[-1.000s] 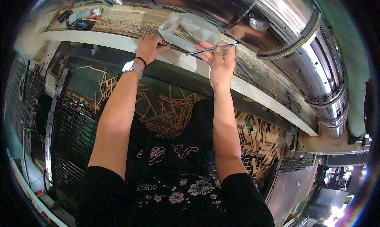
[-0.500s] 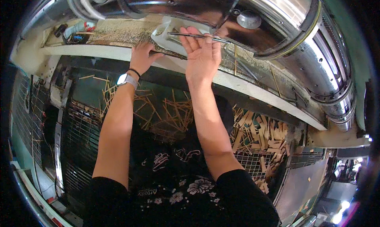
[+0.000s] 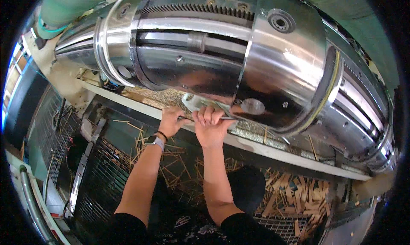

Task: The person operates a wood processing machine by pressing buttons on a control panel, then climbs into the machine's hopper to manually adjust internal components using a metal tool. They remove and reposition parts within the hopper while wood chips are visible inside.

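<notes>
My right hand [image 3: 209,127] has its fingers [image 3: 208,115] curled shut around a thin metal rod [image 3: 225,118], which lies on the ledge [image 3: 273,147] just under the big polished steel drum [image 3: 222,57]. My left hand [image 3: 171,121] is closed too, gripping the near end of the one rod, beside a pale cloth [image 3: 194,102] bunched against the drum. One watch [image 3: 156,141] and one dark band sit on my left wrist. Many wooden sticks [image 3: 294,198] litter the grating below; too many to count.

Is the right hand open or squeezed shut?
Squeezed shut: the right hand has its fingers curled around a thin metal rod under the shiny drum.
</notes>
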